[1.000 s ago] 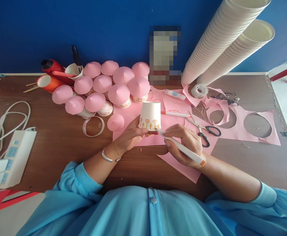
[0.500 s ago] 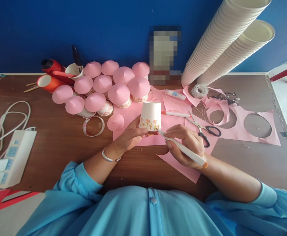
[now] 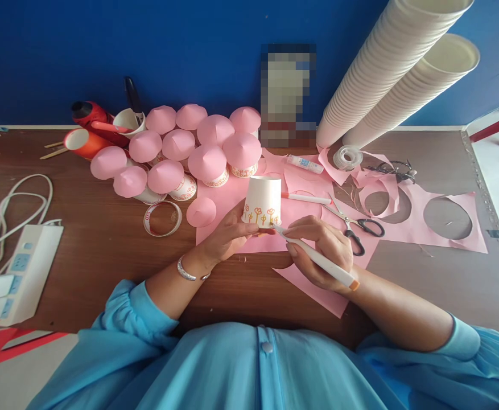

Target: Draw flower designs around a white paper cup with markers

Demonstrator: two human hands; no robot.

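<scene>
My left hand (image 3: 231, 232) grips a white paper cup (image 3: 264, 196) near its lower edge. Red flowers with yellowish stems and leaves are drawn in a band around that edge. In my right hand (image 3: 321, 250) is a white marker pen (image 3: 322, 263) with an orange end, its tip touching the cup's drawn band at the lower right. Pink paper (image 3: 227, 199) lies beneath and behind the cup. A red-and-white marker (image 3: 304, 198) rests on the paper just past the cup, beside black-handled scissors (image 3: 354, 223).
Several cups with pink paper cones (image 3: 207, 163) stand at the back left. A loose pink cone (image 3: 201, 212) and a tape roll (image 3: 163, 218) lie nearer. Tall cup stacks (image 3: 386, 68) lean on the blue wall at right. A power strip (image 3: 36, 267) sits at far left.
The pen tip stays at the cup's lower right edge, with a very slight shift of my right hand. The cup has hardly moved.
</scene>
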